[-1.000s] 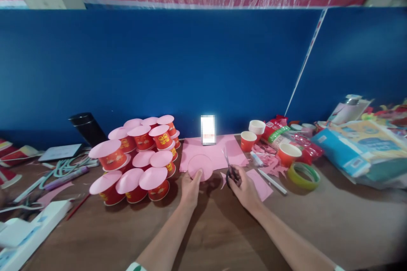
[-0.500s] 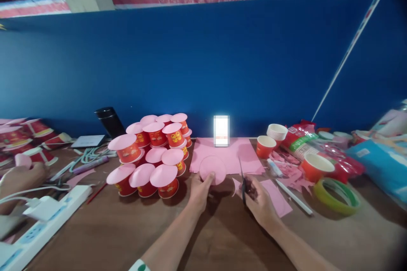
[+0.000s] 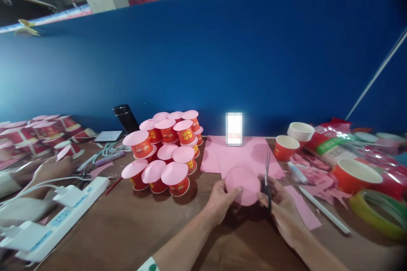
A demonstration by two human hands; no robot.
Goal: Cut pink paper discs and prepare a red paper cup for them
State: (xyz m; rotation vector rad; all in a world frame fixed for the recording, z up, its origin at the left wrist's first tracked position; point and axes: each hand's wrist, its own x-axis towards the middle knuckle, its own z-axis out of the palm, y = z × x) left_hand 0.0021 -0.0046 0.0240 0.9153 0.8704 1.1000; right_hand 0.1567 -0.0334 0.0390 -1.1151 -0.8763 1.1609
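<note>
Fingers of my left hand pinch the pink paper disc at its left edge, forearm angled in from below. My right hand is curled closed around the scissors, blades upright just beside the disc's right edge. The disc sits between both hands, near the pink paper sheets.

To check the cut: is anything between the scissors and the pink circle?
Nothing visible. The scissors in the right hand stand upright at the right edge of the pink circle, which the left hand holds.
</note>
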